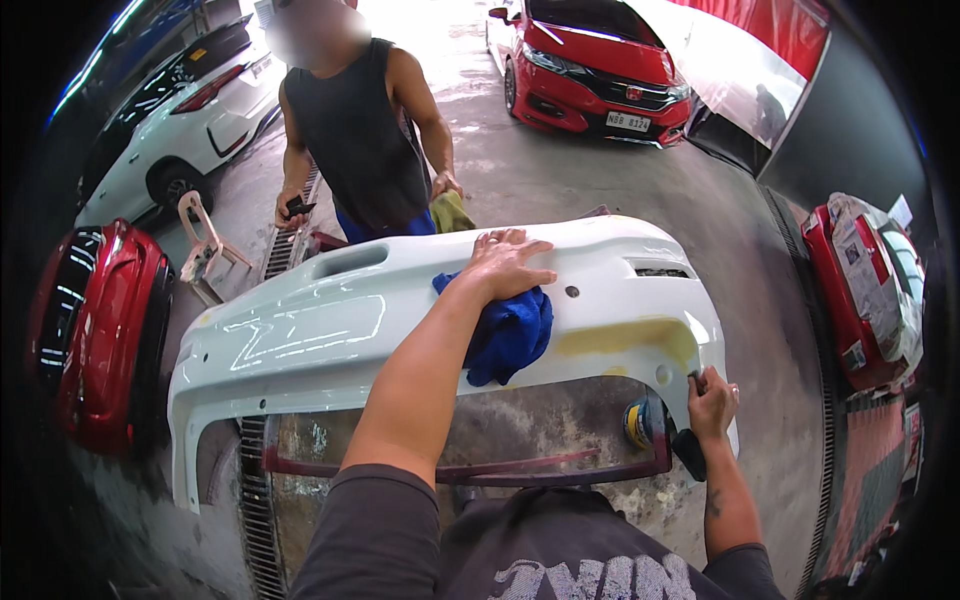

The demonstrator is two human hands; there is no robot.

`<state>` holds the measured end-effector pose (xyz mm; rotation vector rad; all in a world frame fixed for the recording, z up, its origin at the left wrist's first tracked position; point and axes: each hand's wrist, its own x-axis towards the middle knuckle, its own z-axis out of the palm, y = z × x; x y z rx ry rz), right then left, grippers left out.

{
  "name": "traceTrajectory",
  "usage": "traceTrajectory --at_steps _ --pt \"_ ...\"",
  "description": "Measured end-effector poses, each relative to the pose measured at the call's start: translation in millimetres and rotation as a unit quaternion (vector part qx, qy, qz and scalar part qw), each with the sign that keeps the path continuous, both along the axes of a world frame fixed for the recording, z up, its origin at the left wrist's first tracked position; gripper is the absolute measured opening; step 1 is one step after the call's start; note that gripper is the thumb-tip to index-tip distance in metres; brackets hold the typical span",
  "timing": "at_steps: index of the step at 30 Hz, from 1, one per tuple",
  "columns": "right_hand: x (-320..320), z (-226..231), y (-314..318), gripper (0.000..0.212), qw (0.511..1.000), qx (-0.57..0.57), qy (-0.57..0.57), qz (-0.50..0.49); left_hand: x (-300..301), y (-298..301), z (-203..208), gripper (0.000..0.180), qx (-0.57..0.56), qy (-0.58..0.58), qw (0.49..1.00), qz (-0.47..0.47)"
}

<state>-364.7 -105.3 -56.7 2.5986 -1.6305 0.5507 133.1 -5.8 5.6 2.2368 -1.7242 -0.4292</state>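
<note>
A white car bumper [300, 290] lies across a stand in front of me, with a yellowish filler patch [630, 340] at its right. My left hand [505, 262] rests flat on the bumper's upper part, fingers spread. A crumpled blue cloth [510, 335] lies on the bumper beside and partly beneath that wrist. My right hand [712, 402] is closed at the bumper's right end. Something small and dark shows at its fingertips, too hidden to name. Just below that hand is a black pad-like piece [690, 455].
The dark red stand frame [560, 474] and a round can [636, 425] show under the bumper. Across it stands a person [360, 140] holding a dark object and an olive cloth [450, 212]. A plastic chair [208, 245] and several cars surround us; floor grates [262, 510] run alongside.
</note>
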Motion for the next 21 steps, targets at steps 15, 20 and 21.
traceTrajectory --at_steps 15,20,21 --pt "41.3 9.7 -18.2 0.024 0.995 -0.073 -0.016 0.065 -8.8 6.7 15.9 0.085 0.026 0.032 0.999 0.014" --pt "8.7 5.3 -15.6 0.021 0.997 -0.053 0.021 0.054 -6.0 0.9 6.6 0.082 0.001 0.019 1.000 0.023" --pt "19.1 6.5 -17.8 0.020 0.996 -0.066 0.023 0.056 -10.0 -5.2 5.9 0.081 0.006 0.021 1.000 0.014"
